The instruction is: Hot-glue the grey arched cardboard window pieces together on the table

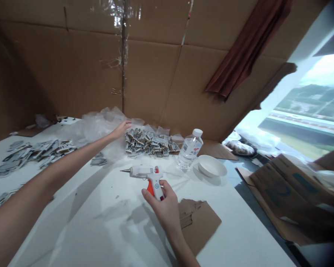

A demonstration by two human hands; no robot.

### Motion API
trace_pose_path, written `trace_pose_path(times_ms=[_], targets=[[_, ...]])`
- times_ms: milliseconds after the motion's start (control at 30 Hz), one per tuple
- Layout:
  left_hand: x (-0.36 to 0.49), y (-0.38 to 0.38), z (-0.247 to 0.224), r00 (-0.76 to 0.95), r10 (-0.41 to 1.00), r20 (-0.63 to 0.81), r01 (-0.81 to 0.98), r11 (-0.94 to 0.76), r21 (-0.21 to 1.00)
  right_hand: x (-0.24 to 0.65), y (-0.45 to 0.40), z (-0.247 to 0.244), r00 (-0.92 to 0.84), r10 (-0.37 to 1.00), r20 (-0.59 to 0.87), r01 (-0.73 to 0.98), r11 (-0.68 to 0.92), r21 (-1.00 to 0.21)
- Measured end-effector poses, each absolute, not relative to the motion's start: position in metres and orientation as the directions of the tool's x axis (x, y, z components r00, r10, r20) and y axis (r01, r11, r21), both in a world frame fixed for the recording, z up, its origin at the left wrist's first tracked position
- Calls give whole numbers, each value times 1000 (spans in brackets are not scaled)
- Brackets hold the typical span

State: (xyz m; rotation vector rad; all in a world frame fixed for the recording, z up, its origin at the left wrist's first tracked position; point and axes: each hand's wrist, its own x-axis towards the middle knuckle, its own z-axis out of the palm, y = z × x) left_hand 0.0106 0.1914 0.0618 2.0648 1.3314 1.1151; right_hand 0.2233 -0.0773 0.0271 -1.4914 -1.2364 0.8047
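Note:
A white hot glue gun (143, 172) with an orange trigger is gripped by its handle in my right hand (167, 204). Its metal nozzle points left over the white table. My left hand (121, 129) is stretched out to the far side, fingers extended, beside a heap of small grey-and-tan flat pieces (150, 142) and in front of crumpled clear plastic bags (93, 124). Whether its fingertips touch the bags or the pieces is hard to make out. Nothing shows in that hand.
More flat pieces (33, 154) lie to the left, partly behind my left arm. A clear bottle (189, 148) and a white bowl (212, 166) stand at right. Torn cardboard (202, 226) lies near my right wrist. Tall cardboard (153, 81) walls the back; a cardboard box (289, 189) sits beyond the table edge.

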Motion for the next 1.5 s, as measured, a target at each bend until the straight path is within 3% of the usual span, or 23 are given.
trace_pose_path(times_ms=[167, 300, 567, 767, 1133, 1500], targets=[[-64, 117, 95, 368, 896, 248, 628, -436, 645, 221, -76, 28, 252, 961, 116, 339, 25, -940], [-133, 46, 106, 387, 917, 97, 759, -376, 532, 221, -72, 27, 204, 974, 103, 399, 13, -917], [-219, -45, 81, 241, 966, -95, 924, -198, 328, 218, -68, 27, 233, 961, 146, 528, 1, -849], [-244, -90, 65, 324, 902, -285, 936, -262, 237, 217, -67, 27, 211, 971, 113, 593, -35, -804], [-276, -98, 48, 243, 937, -252, 952, -181, 247, 218, -46, 1, 120, 992, -26, 844, -116, -524], [-296, -96, 23, 281, 946, -163, 936, -233, 263, 219, -24, -7, 192, 981, -38, 796, -178, -578]])
